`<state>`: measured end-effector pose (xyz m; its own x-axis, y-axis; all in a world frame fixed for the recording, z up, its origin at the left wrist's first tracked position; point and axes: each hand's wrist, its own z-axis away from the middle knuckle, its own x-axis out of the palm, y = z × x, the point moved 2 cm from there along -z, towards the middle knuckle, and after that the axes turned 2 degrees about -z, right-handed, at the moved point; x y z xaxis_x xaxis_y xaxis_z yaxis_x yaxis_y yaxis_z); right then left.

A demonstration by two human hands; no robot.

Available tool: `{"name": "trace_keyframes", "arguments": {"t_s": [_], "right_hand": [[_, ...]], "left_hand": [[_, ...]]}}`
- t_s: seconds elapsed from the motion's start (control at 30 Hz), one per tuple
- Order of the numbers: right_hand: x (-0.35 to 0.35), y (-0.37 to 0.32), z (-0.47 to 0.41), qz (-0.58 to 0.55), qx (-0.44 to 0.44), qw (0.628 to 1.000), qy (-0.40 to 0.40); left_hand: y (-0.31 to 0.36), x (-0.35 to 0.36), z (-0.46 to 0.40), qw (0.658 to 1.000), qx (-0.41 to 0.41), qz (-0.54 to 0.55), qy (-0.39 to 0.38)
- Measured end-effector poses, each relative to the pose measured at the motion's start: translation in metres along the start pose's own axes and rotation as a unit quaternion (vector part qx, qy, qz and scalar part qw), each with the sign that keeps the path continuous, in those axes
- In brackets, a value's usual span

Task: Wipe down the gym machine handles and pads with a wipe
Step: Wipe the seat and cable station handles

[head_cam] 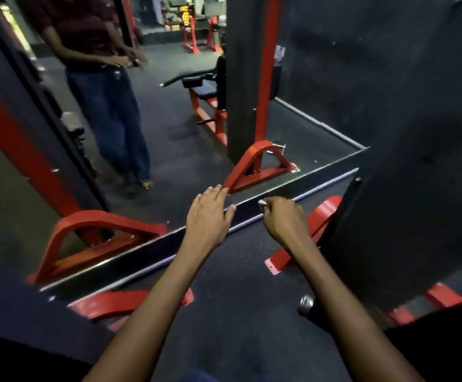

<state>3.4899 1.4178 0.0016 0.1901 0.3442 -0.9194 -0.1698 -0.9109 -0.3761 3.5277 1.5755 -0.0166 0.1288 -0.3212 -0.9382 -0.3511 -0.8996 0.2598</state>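
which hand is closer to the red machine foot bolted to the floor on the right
Right. The right hand, curled round a bit of white wipe, is just left of the red machine foot. The left hand, fingers straight, is farther left, over the mirror's bottom edge.

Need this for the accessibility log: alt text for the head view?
Two bare arms reach toward a floor-level mirror; the right hand pinches a small white wipe, the left hand is open. Red machine feet flank them.

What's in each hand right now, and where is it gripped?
The right hand pinches a small white wipe at its fingertips; only a tip shows. The left hand holds nothing, fingers straight.
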Motion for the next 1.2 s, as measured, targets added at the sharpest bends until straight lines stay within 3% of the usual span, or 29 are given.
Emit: {"name": "trace_keyframes", "arguments": {"t_s": [0.2,0.43,0.8,1.2], "right_hand": [[-0.007,0.027,-0.049,0.021,0.098,0.995,0.026],[-0.023,0.049,-0.090,0.053,0.280,0.952,0.109],[-0.057,0.093,-0.040,0.060,0.533,0.821,0.195],[-0.088,0.143,0.031,0.054,0.672,0.682,0.284]], "left_hand": [[0.020,0.034,-0.090,0.991,0.127,0.034,-0.039],[0.049,0.057,-0.188,0.941,0.327,0.048,-0.077],[0.159,0.099,-0.202,0.810,0.554,0.129,-0.139],[0.312,0.123,-0.150,0.644,0.730,0.162,-0.163]]}}
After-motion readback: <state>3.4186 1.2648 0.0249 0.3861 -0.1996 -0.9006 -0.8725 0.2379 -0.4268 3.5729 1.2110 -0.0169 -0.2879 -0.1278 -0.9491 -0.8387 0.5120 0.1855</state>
